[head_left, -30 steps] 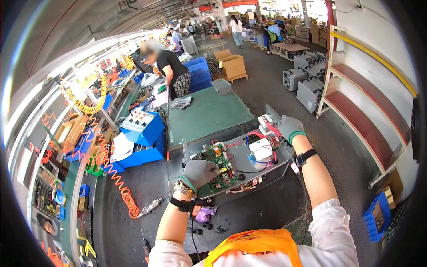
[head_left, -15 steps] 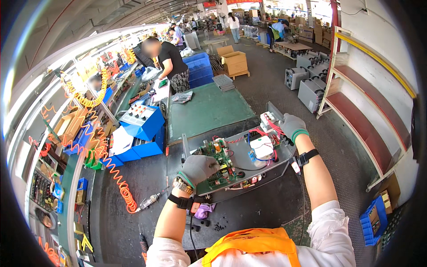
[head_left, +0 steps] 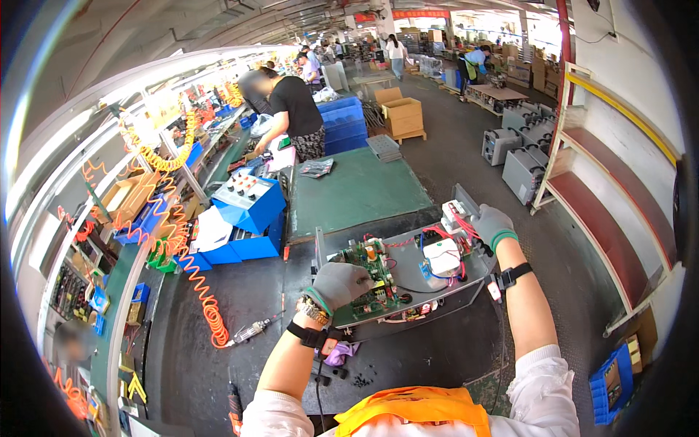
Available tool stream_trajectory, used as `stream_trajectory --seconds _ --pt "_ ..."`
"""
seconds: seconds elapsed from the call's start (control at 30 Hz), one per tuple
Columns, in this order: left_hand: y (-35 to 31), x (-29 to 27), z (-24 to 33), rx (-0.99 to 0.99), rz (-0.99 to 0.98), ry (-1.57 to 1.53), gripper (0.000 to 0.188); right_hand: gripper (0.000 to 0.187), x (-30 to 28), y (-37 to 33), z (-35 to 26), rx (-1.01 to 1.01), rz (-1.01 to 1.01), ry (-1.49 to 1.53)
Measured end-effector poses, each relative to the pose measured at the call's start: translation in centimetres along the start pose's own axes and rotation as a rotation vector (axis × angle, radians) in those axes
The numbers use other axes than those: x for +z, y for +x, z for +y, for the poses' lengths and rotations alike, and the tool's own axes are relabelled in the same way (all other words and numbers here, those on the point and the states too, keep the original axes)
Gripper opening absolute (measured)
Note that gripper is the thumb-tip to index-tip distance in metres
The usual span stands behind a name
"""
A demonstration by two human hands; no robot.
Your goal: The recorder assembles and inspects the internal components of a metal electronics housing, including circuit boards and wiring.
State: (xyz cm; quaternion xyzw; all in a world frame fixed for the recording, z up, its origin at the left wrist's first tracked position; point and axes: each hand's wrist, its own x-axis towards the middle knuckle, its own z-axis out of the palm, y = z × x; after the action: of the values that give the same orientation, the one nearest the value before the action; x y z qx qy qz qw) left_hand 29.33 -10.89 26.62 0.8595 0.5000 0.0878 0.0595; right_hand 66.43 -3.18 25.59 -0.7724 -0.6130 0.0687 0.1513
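A grey open metal chassis (head_left: pixel 466 295) lies on the dark bench before me. In its left part is a green circuit board (head_left: pixel 384 273). My left hand (head_left: pixel 341 284), in a grey glove, reaches over the board with curled fingers; whatever is between the fingertips is hidden. My right hand (head_left: pixel 496 224), also gloved, is closed at the upper edge of the chassis's right end panel (head_left: pixel 463 197), beside red wires (head_left: pixel 464 224). A white-topped component (head_left: pixel 443 256) with blue and red leads sits in the middle right of the chassis.
A power screwdriver (head_left: pixel 251 331) on an orange coiled hose lies left of the chassis; an orange-handled tool (head_left: pixel 234 408) lies nearer me. Blue bins (head_left: pixel 251 240) and a green mat (head_left: pixel 357 193) are beyond. A co-worker (head_left: pixel 295 109) stands farther up the line. Shelving (head_left: pixel 604 189) rises at right.
The whole view has shifted, so the scene sits lower and farther right. Both my hands keep their places at the chassis. The co-worker's arm now reaches farther down and left over the bench.
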Motion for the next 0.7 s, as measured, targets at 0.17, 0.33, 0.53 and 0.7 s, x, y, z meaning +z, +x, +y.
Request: stream_trajectory --seconds 0.17,0.33,0.53,0.7 --pt "0.05 0.0 -0.05 -0.008 -0.002 0.031 0.032 0.037 -0.28 -0.11 -0.03 -0.005 -0.015 -0.006" --pt "-0.03 -0.36 0.27 -0.047 -0.052 0.024 0.032 0.036 -0.06 -0.11 0.04 -0.001 -0.016 -0.005" --pt "-0.23 -0.33 0.12 -0.03 -0.033 -0.002 0.031 0.035 -0.44 -0.76 -0.47 0.002 0.003 -0.014" --pt "0.13 0.02 -0.16 -0.013 -0.027 0.01 0.029 0.033 -0.17 -0.54 -0.13 0.005 0.022 -0.01"
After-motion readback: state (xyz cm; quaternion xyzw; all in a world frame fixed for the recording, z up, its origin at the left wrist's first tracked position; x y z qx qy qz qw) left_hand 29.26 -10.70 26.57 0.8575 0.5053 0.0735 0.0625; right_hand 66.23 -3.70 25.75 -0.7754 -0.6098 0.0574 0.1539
